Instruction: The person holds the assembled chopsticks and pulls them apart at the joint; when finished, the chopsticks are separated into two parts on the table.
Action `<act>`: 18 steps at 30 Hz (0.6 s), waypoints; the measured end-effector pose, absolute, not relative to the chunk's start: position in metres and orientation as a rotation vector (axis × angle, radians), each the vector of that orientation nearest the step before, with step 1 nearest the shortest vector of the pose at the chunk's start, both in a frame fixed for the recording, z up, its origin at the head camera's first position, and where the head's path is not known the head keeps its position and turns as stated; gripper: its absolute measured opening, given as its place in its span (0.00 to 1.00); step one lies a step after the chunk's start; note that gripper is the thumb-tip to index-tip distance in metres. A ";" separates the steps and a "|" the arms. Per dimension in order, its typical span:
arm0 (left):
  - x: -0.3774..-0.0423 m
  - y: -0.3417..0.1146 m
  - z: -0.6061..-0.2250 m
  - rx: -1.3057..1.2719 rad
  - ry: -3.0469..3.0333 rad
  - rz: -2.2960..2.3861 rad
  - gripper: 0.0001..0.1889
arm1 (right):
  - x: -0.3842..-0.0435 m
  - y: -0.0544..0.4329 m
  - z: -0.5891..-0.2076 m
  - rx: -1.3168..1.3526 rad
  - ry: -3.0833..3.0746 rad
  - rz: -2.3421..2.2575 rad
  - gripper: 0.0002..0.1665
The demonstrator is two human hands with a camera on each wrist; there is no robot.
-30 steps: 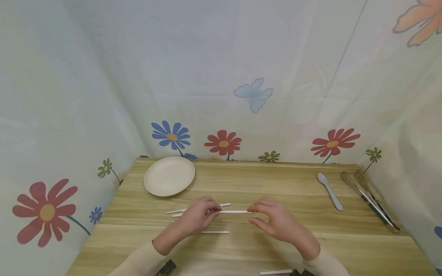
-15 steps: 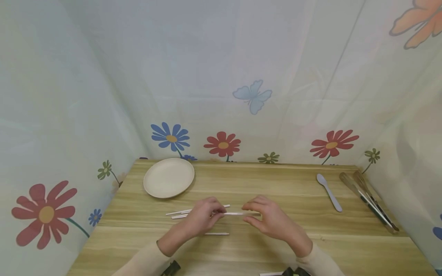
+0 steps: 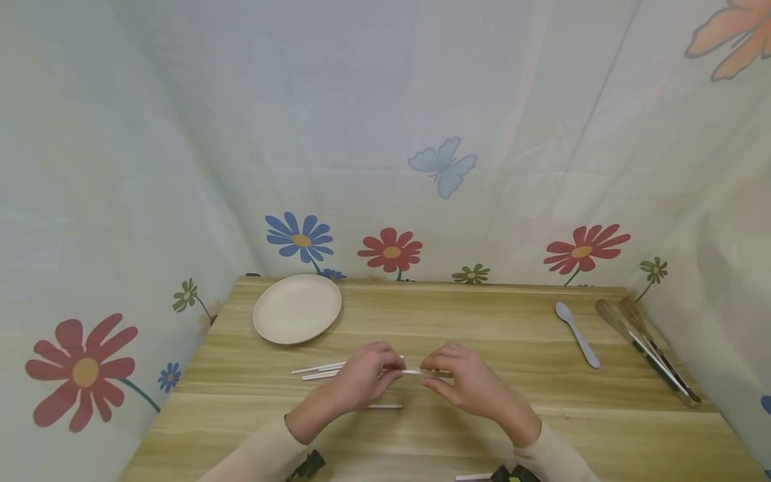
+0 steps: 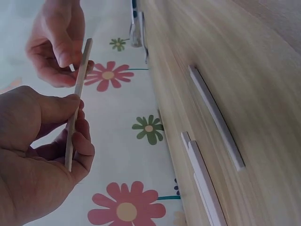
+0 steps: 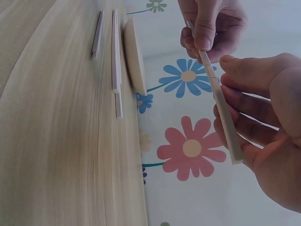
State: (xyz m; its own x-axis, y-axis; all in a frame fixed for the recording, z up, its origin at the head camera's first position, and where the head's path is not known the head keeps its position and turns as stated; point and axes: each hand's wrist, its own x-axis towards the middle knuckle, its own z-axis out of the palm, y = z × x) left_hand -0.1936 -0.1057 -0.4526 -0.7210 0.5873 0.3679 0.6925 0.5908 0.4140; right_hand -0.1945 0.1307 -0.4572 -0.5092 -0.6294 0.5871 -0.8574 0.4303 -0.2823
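Note:
My left hand (image 3: 364, 378) pinches a thin pale square stick (image 5: 221, 101) between thumb and curled fingers, holding it above the table. Toward the other end of that stick, my right hand (image 3: 466, 378) has its fingers loosely extended. In the right wrist view the stick passes in front of those fingertips, its near end free; a fine line crosses it partway. The thumb stands apart from the stick, and whether the fingers touch it I cannot tell. Several similar sticks (image 4: 207, 183) lie on the table, grouped behind my left hand; a separate stick (image 4: 216, 117) lies nearer me.
A round beige plate (image 3: 298, 309) stands at the back left of the wooden table (image 3: 446, 311). At the right lie a pale spoon (image 3: 577, 333) and some long-handled utensils (image 3: 650, 351). Another stick (image 3: 472, 477) lies at the front edge. A flowered curtain surrounds the table.
My left hand has moved right, toward the right hand, so less of the stick shows between them. My right hand has shifted slightly left, its fingers still apart.

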 end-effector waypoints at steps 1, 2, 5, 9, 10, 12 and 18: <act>-0.193 -0.105 -0.452 -1.070 -2.631 -0.805 0.03 | -0.194 0.130 -0.457 1.266 -2.294 0.797 0.09; -0.193 -0.104 -0.451 -1.075 -2.632 -0.803 0.03 | -0.194 0.130 -0.457 1.268 -2.292 0.804 0.08; -0.192 -0.101 -0.450 -1.091 -2.632 -0.803 0.03 | -0.194 0.130 -0.459 1.264 -2.297 0.804 0.07; -0.191 -0.099 -0.451 -1.125 -2.583 -0.793 0.03 | -0.192 0.129 -0.463 1.249 -2.312 0.769 0.05; -0.191 -0.098 -0.452 -1.133 -2.567 -0.782 0.02 | -0.191 0.128 -0.464 1.246 -2.313 0.762 0.05; -0.191 -0.096 -0.454 -1.142 -2.533 -0.763 0.02 | -0.189 0.127 -0.466 1.246 -2.295 0.740 0.03; -0.189 -0.091 -0.457 -1.132 -2.446 -0.750 0.03 | -0.187 0.123 -0.471 1.205 -2.208 0.692 0.04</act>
